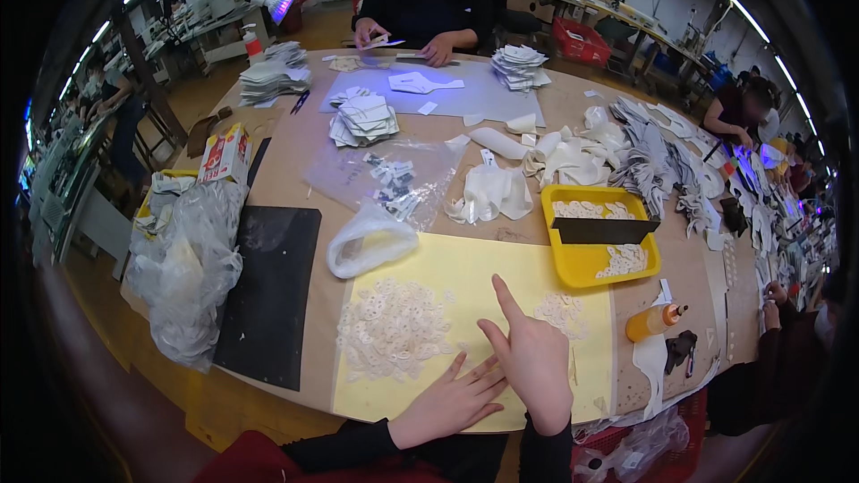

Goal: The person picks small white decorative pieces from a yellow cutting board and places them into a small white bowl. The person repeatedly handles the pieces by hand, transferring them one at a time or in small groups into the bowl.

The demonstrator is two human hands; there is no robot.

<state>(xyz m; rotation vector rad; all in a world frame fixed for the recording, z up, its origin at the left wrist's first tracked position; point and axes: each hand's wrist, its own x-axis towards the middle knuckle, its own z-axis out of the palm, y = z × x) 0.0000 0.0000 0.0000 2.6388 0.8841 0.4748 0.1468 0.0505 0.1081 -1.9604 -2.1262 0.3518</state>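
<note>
My left hand [450,402] lies flat, fingers spread, on a pale yellow sheet [465,268] at the table's near edge. It holds nothing. My right hand [530,353] rests beside it, index finger raised and pointing away, the other fingers loosely bent, with nothing visible in it. A heap of small white ring-shaped pieces [394,326] lies just left of the hands. A smaller cluster of the same rings [562,311] sits right of my right hand.
A yellow tray [591,261] with rings and a black strip stands at right, an orange glue bottle [655,320] near it. A black mat [268,291] and plastic bags [188,268] lie left. White cut pieces are stacked farther back; a person sits across the table.
</note>
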